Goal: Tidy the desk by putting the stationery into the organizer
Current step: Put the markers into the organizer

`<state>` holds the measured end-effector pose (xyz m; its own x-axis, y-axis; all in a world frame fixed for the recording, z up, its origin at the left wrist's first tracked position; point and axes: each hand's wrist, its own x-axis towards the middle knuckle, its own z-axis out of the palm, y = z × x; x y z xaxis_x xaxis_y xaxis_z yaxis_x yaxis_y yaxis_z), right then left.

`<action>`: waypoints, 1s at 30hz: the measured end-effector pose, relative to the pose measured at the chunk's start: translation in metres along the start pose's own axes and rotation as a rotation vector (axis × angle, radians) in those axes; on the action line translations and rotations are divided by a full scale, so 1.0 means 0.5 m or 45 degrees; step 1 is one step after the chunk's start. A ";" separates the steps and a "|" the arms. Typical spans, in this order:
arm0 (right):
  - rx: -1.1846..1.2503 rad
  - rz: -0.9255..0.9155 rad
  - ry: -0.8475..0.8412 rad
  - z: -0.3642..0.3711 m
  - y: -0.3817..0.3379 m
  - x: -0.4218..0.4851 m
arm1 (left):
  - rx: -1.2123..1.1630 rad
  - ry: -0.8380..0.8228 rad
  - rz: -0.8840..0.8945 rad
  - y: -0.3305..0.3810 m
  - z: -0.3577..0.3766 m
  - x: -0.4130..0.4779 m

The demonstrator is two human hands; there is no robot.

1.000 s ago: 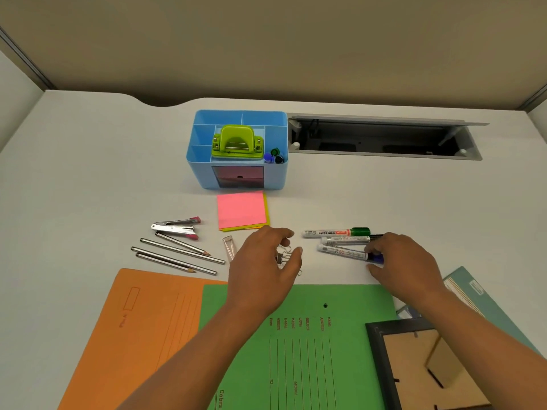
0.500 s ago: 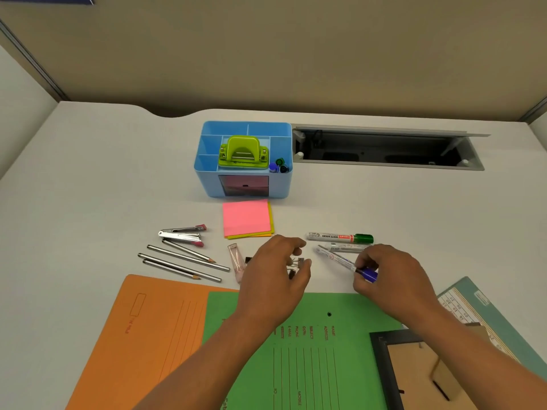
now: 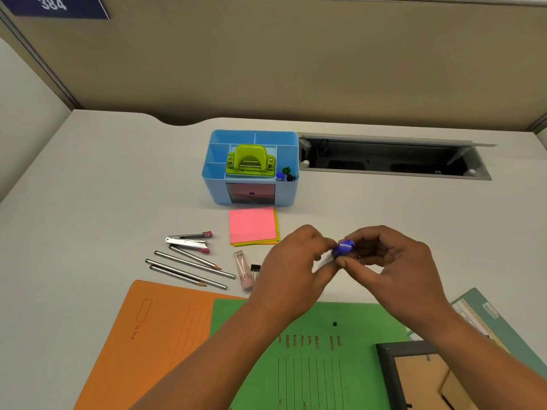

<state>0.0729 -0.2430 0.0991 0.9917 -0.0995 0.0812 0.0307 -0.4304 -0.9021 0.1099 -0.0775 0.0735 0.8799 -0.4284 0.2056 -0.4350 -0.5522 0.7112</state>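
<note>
The light blue organizer (image 3: 284,196) stands at the desk's middle back, holding a lime green hole punch (image 3: 250,161) and marker caps (image 3: 285,174) in its right front slot. My left hand (image 3: 291,269) and my right hand (image 3: 390,261) meet above the desk, both gripping a blue-capped marker (image 3: 342,248) between them. The other markers are hidden behind my hands. On the desk to the left lie pink sticky notes (image 3: 253,225), a stapler (image 3: 189,241), several pencils (image 3: 189,267), a pink clip (image 3: 244,270) and a black binder clip (image 3: 255,269).
An orange folder (image 3: 159,338) and a green folder (image 3: 310,359) lie at the near edge, with a dark picture frame (image 3: 387,377) and a teal folder (image 3: 503,327) at the right. An open cable tray (image 3: 390,161) sits right of the organizer. A partition wall stands behind.
My right hand lifted the blue-capped marker off the desk and turned it end-on. My left hand left the binder clips and came up to grip the marker too.
</note>
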 end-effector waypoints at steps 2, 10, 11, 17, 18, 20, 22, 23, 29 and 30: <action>0.036 0.001 -0.005 -0.001 -0.005 0.005 | 0.004 0.045 0.047 -0.004 -0.011 0.014; -0.060 0.122 -0.007 -0.007 0.020 0.002 | 0.087 0.576 0.167 -0.020 -0.134 0.166; -0.075 0.136 -0.022 -0.006 0.026 -0.002 | 0.115 0.619 0.157 -0.028 -0.149 0.191; -0.132 0.189 -0.043 -0.011 0.064 -0.012 | 0.341 0.374 -0.107 -0.094 -0.168 0.287; -0.140 0.198 -0.041 -0.014 0.067 -0.013 | 0.381 0.330 -0.139 -0.099 -0.162 0.291; -0.152 0.213 -0.033 -0.021 0.071 -0.013 | 0.414 0.273 -0.176 -0.105 -0.149 0.291; -0.171 0.222 -0.029 -0.025 0.075 -0.013 | 0.414 0.221 -0.213 -0.109 -0.137 0.289; -0.175 0.223 -0.025 -0.027 0.076 -0.013 | 0.413 0.189 -0.234 -0.111 -0.131 0.287; -0.173 0.219 -0.037 -0.029 0.079 -0.013 | 0.446 0.028 -0.302 -0.127 -0.117 0.284; -0.177 0.217 -0.043 -0.028 0.081 -0.014 | 0.469 -0.011 -0.323 -0.127 -0.117 0.285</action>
<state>0.0655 -0.2720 0.0681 0.9847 -0.1524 -0.0840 -0.1532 -0.5299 -0.8341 0.2740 -0.0617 0.0969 0.9666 -0.2516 0.0484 -0.2459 -0.8580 0.4509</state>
